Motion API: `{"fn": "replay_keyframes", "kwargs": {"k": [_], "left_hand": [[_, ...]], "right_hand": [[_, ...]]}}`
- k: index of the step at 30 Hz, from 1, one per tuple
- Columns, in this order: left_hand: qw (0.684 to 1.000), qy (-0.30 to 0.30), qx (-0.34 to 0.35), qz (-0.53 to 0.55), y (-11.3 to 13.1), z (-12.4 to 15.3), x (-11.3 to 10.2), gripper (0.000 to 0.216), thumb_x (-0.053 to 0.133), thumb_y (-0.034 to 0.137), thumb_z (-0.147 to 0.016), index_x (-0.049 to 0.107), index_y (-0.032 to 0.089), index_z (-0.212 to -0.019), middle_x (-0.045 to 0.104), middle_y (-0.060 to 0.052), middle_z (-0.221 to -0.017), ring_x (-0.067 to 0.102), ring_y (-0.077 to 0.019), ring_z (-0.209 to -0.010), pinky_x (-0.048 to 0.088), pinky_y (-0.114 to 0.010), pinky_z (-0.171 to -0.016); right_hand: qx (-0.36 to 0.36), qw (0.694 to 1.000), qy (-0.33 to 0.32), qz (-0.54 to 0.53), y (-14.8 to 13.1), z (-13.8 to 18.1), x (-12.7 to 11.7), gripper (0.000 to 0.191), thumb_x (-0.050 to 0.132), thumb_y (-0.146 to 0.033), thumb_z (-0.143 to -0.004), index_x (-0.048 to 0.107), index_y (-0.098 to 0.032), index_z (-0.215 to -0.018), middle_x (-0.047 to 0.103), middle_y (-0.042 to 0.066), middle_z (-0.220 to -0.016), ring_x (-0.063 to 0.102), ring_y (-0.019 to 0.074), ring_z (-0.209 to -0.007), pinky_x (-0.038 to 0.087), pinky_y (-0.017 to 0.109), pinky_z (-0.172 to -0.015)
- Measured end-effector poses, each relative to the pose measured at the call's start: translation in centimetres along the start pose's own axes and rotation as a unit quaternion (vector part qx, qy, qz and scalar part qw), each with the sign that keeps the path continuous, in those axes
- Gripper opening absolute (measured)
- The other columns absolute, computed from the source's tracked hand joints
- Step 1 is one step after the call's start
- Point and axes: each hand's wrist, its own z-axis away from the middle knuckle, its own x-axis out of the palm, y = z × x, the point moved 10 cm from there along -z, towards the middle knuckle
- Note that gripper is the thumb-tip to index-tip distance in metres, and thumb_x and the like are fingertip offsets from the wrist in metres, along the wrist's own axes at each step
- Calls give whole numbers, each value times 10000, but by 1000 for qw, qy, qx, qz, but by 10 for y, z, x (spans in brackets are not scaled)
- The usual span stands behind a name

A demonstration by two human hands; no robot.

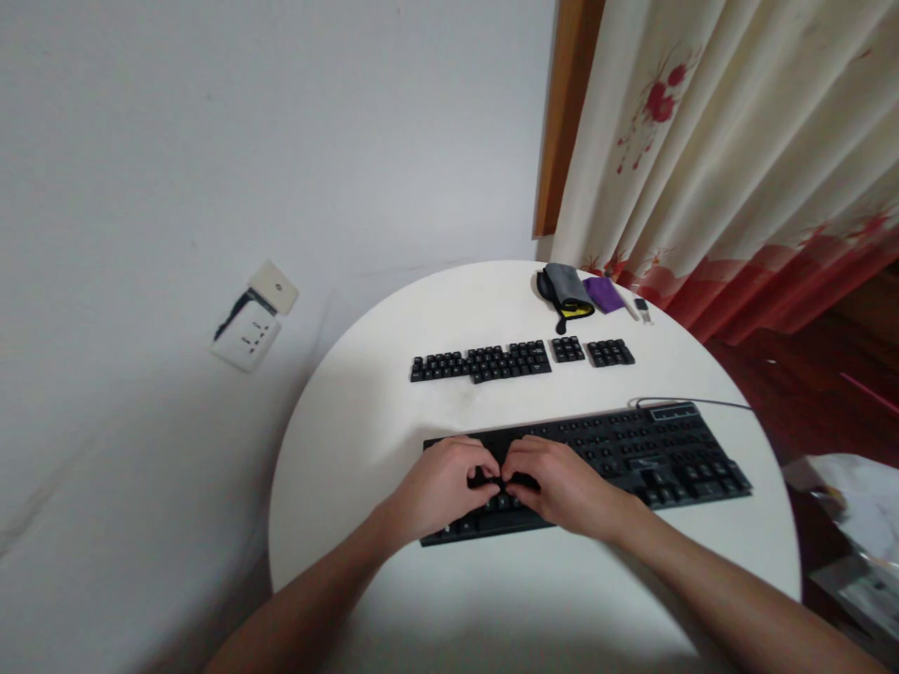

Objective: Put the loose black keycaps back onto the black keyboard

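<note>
A black keyboard (596,440) lies on the round white table (337,421), its long axis running left to right, with the right end angled slightly toward the far edge. Its near long side faces the table's near edge, and its right end comes close to the right edge. From its far side, toward the right, a cable (692,401) leads off to the right edge.

The left hand (449,477) rests over the keyboard's left part, fingers curled, thumb and forefinger nearly together. The right hand (562,482) mirrors it just beside, fingertips meeting or almost meeting the left's. Whether either pinches a small dark piece between the fingertips I cannot tell. The keyboard lies beneath both hands; most of it extends rightward past the right hand.

Beyond it, toward the far edge, loose black keycaps sit in blocks: a long stepped block (509,363), a small middle block (567,349) and a right block (611,353). Nearer the far right edge are a grey-and-black cloth item (566,284) with yellow showing, a purple cloth (602,294) and a small dark-and-white object (641,309).
</note>
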Motion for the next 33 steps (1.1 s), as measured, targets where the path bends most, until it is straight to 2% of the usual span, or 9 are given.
{"fn": "replay_keyframes", "kwargs": {"k": [5,9,13,21,26,33], "left_hand": [[996,-3,-43,80,-18,0,-2,113,680,254,-793,762,195,-845,652,-7,-726,536,-120,-621,379,-227,-568],[993,-20,-33,113,-18,0,2,119,678,252,-795,770,191,-840,675,-19,-758,549,-127,-649,390,-229,-579],[996,-13,-13,91,-11,-1,4,73,701,225,-768,765,194,-781,681,-24,-778,569,-137,-678,421,-238,-624],[998,-19,40,34,4,0,6,83,681,157,-755,735,207,-794,665,-6,-810,583,-139,-738,435,-237,-686],[999,-17,11,27,0,0,3,61,698,161,-729,723,205,-763,612,12,-738,545,-110,-644,381,-216,-583],[999,-12,-2,43,-7,0,4,8,706,181,-727,703,184,-734,580,14,-696,513,-99,-601,365,-214,-553]], "right_hand": [[5,1000,3,-10,4,1,-1,110,624,-146,-855,668,-204,-937,672,37,-923,617,179,-908,464,283,-821],[8,1000,-1,-17,4,1,1,107,636,-148,-848,673,-208,-928,671,33,-904,619,177,-897,462,279,-809],[12,1000,-2,-19,4,0,1,94,643,-153,-846,671,-212,-914,667,29,-900,619,174,-896,460,273,-806],[17,1000,-2,-17,5,0,1,111,643,-136,-837,674,-214,-911,664,30,-904,619,169,-893,464,269,-797],[16,1000,0,-16,6,0,2,98,648,-150,-840,670,-215,-911,661,31,-903,618,169,-882,461,266,-786],[15,1000,1,-13,6,0,1,110,651,-145,-834,670,-213,-918,664,29,-903,620,172,-878,456,270,-788]]}}
